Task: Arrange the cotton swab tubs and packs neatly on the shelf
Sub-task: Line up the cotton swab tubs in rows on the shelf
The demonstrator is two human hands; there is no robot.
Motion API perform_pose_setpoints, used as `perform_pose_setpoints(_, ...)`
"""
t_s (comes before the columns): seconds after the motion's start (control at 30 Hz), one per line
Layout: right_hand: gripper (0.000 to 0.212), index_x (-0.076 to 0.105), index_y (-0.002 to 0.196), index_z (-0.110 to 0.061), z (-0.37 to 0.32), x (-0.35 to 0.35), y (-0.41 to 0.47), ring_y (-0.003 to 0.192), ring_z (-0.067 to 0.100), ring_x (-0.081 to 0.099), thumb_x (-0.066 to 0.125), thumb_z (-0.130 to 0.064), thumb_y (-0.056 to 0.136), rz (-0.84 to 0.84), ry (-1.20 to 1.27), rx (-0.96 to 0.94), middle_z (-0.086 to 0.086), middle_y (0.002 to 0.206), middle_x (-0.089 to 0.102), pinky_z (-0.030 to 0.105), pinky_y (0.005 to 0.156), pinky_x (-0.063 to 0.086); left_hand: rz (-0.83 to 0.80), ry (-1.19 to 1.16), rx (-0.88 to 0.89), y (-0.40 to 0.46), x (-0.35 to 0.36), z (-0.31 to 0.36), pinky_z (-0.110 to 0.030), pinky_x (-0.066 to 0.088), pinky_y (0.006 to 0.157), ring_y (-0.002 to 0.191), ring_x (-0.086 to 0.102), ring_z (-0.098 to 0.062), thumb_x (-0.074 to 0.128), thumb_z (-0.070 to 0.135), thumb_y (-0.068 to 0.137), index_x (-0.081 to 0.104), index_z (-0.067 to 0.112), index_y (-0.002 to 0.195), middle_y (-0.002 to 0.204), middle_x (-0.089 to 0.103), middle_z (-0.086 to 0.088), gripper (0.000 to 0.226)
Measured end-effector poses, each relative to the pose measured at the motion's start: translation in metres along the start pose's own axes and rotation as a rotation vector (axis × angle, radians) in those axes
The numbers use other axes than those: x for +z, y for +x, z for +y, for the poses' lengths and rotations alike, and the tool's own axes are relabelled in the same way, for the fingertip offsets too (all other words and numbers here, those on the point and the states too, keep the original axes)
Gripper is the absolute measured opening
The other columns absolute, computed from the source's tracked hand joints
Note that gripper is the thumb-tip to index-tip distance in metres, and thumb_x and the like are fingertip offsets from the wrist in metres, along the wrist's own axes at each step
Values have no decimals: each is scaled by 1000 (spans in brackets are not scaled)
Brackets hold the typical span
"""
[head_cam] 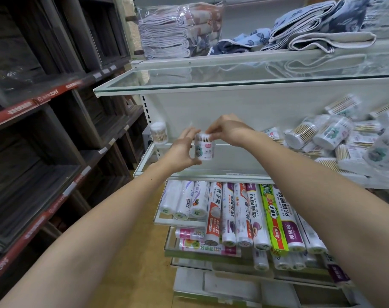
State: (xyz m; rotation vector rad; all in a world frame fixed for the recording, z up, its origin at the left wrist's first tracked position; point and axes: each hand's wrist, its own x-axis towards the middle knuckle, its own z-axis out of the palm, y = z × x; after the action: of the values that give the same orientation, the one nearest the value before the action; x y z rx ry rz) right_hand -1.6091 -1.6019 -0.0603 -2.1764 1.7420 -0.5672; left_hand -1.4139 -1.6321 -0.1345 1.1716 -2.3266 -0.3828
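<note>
Both hands are on 1 clear round plastic tub of cotton swabs: left hand cups its side, right hand pinches the lid, steadying it upright above the white shelf. Right of the hands, a jumbled heap of tubs and packs waits.

A clear cotton swab tub was held upright above the white shelf, gripped at its side by the left hand and pinched at its top by the right hand. Another tub was seen standing in the shelf's left corner, while tubs and packs lay jumbled at the right, above rolls of plastic wrap.
</note>
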Motion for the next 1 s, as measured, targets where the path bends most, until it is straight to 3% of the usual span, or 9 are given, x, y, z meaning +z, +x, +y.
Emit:
perform_pose_setpoints(0.17,28,74,118,-17,2,1,1,106,17,65,72,-25,92,8,41,8,4,114,73,22,86,45,38,80,42,-3,-3,-4,-43,44,106,129,48,-26,88,24,71,34,17,149,152,37,-3,95)
perform_pose_setpoints(0.3,27,74,116,-17,4,3,0,100,14,64,72,-29,92,31,64,12,2,110,72,21,80,43,46,105,45,-5,-5,-3,-39,45,102,124,52,-26,87,27,73,36,19,147,148,43,-3,91)
perform_pose_setpoints(0.43,29,66,121,-26,8,11,-1,113,21,60,68,-35,93,44,-11,-8,5,120,64,35,92,51,64,89,29,-7,-9,-1,-36,48,95,117,57,-25,87,28,73,36,22,148,147,46,-3,91)
perform_pose_setpoints(0.53,39,57,128,-29,10,14,-6,120,20,52,67,-38,92,33,-68,-57,3,129,56,34,93,47,48,96,20,-7,-10,-1,-36,47,98,121,55,-24,86,30,74,35,22,150,148,45,-3,92)
perform_pose_setpoints(0.77,83,33,148,-18,14,29,-15,134,18,36,80,-33,82,14,-136,-197,1,145,40,32,105,35,75,88,-14,-6,-18,-3,-36,45,104,128,52,-22,87,35,73,34,21,151,150,45,-2,96)
perform_pose_setpoints(1.0,88,26,151,-16,18,44,-15,137,20,35,78,-36,83,130,-193,-212,3,149,36,38,110,37,64,125,10,-7,-24,-3,-34,42,104,129,50,-24,85,34,76,33,18,152,150,44,-5,94)
